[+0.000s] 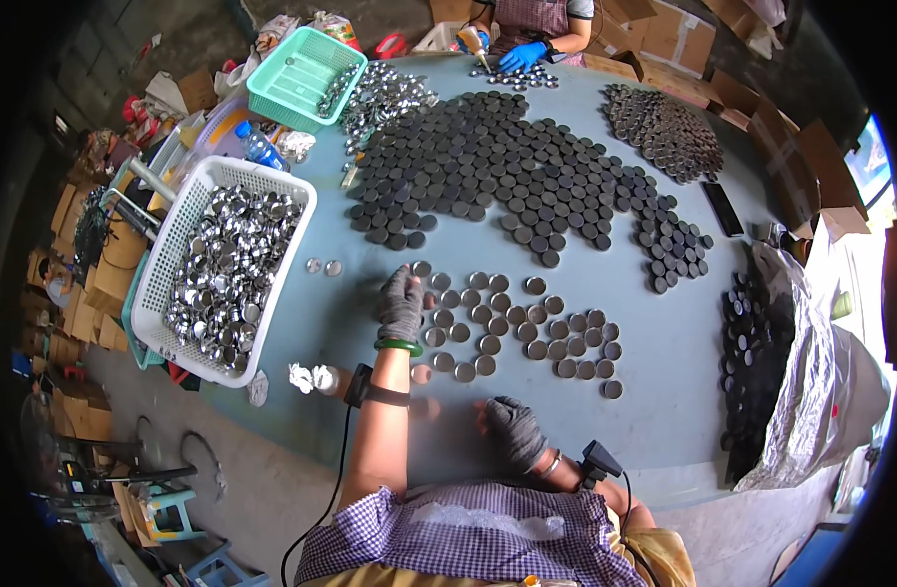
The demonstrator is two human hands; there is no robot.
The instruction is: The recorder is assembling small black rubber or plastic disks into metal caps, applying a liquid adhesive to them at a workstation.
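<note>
Left hand (pixel 402 303) at nine o'clock of metal caps (pixel 490 344), right hand (pixel 514 431) at six: half-curled, holds unclear. Caps likely light, stiff; pinch rims.

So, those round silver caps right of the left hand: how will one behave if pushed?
The caps will probably slide rather than tip, since they lie flat and low on the smooth-looking tabletop. Likely light: they look small and shallow next to the left hand. Where they sit close together, pushing one may shift its neighbours.

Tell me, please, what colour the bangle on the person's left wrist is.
The bangle is green, seen best in the head view.
</note>
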